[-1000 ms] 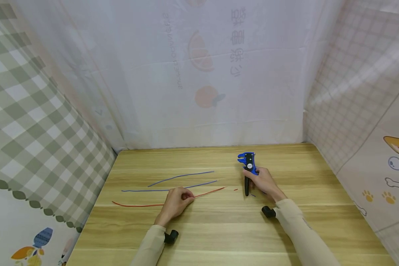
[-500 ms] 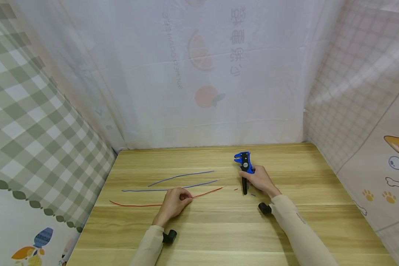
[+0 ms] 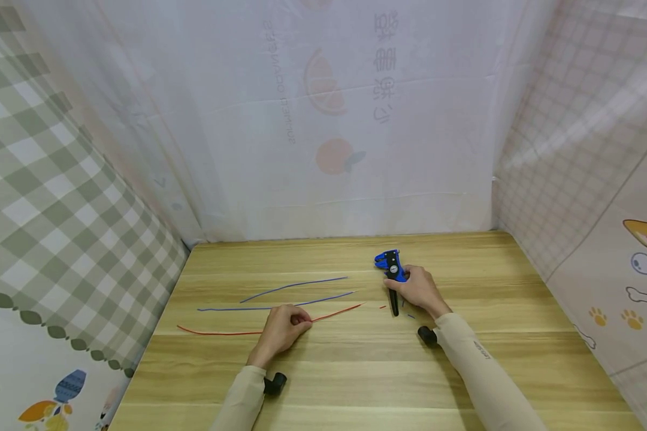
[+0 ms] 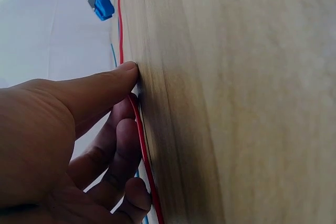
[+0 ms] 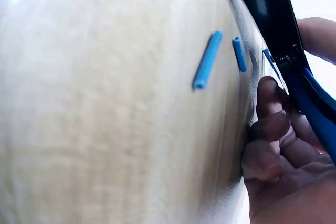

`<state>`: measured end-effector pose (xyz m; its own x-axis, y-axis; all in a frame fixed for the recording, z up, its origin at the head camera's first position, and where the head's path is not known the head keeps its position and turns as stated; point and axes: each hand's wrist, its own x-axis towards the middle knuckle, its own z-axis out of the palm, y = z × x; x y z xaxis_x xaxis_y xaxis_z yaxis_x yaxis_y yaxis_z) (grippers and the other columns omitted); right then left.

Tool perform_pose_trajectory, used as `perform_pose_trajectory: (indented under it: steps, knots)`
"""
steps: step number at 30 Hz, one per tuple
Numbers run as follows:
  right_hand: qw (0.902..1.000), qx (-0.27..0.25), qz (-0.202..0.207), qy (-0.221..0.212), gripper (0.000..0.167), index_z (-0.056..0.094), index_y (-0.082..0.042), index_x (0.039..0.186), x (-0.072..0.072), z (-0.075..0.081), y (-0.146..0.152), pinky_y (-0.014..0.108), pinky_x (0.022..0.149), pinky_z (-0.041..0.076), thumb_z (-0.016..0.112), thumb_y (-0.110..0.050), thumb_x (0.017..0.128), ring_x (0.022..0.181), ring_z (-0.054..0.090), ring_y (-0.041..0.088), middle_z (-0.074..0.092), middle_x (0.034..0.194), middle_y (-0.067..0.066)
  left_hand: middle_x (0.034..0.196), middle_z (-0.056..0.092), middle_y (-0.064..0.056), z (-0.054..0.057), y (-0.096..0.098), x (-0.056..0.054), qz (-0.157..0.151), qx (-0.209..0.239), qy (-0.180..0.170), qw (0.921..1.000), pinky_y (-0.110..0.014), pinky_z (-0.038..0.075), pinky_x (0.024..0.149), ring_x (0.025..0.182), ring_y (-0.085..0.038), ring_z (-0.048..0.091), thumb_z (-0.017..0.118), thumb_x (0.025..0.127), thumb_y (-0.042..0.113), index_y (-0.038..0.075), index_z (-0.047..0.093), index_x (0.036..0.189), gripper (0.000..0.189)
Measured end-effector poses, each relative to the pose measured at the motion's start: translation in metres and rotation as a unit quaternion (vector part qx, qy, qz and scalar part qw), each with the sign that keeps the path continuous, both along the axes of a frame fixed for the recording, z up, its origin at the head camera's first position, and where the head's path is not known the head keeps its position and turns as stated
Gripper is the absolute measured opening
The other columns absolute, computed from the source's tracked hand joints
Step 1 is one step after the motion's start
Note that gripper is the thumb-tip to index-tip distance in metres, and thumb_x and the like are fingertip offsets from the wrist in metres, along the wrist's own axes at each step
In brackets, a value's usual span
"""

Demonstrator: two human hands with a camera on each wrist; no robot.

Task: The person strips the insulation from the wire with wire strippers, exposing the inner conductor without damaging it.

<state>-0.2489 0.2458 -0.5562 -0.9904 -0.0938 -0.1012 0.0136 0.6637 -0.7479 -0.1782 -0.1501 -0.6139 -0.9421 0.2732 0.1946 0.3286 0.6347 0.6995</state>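
Observation:
My left hand (image 3: 282, 328) pinches a red wire (image 3: 338, 313) around its middle, low over the table. Its bare right end points toward the tool. In the left wrist view, the thumb and index finger of the left hand (image 4: 79, 103) press the red wire (image 4: 122, 30) from both sides. My right hand (image 3: 419, 289) holds a blue and black wire stripper (image 3: 392, 269), head pointing up and left. From the right wrist view, the black handle (image 5: 265, 3) slants past the curled fingers of my right hand (image 5: 294, 187).
Two blue wires lie behind the red one: a shorter one (image 3: 293, 286) and a longer one (image 3: 323, 299) with a bare end. Short blue offcuts (image 5: 208, 60) and a red offcut (image 3: 383, 307) lie near the stripper. A cloth wall (image 3: 345, 209) stands behind the table.
My right hand has brought the wire stripper left and tilted its head leftward, uncovering another blue offcut. My left hand slid slightly left with the red wire, then stayed still.

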Motion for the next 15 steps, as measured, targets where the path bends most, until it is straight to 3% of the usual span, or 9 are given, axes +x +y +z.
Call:
perform_pose_trajectory:
  steps: [7, 10, 15]
  knots:
    - [0.9996, 0.022, -0.010, 0.015, 0.043, 0.071, -0.006, 0.106, 0.001, -0.001, -0.002, 0.031, 0.065, 0.041, 0.082, -0.048, 0.102, 0.073, 0.053, 0.019, 0.058, 0.081, 0.001, 0.084, 0.076, 0.015, -0.003, 0.000, -0.001, 0.009, -0.005, 0.004, 0.9999, -0.018, 0.054, 0.067, 0.074, 0.005, 0.061, 0.093, 0.095, 0.020, 0.026, 0.087, 0.089, 0.011]
    - [0.9989, 0.033, -0.009, 0.032, 0.043, 0.074, -0.005, 0.109, 0.001, -0.004, -0.002, 0.032, 0.068, 0.042, 0.083, -0.047, 0.102, 0.077, 0.056, 0.020, 0.063, 0.086, 0.004, 0.083, 0.076, 0.013, 0.005, 0.002, 0.002, 0.003, 0.002, 0.009, 1.0000, -0.018, 0.053, 0.066, 0.073, 0.005, 0.061, 0.093, 0.096, 0.019, 0.022, 0.086, 0.089, 0.010]
    - [0.9961, 0.055, -0.012, 0.068, 0.042, 0.076, -0.005, 0.100, 0.000, -0.006, -0.001, 0.034, 0.077, 0.042, 0.086, -0.046, 0.100, 0.086, 0.058, 0.023, 0.070, 0.095, 0.009, 0.083, 0.077, 0.003, 0.025, 0.005, 0.011, -0.026, 0.024, 0.036, 0.9987, -0.022, 0.052, 0.065, 0.073, -0.004, 0.062, 0.089, 0.099, 0.017, 0.014, 0.086, 0.090, 0.010]
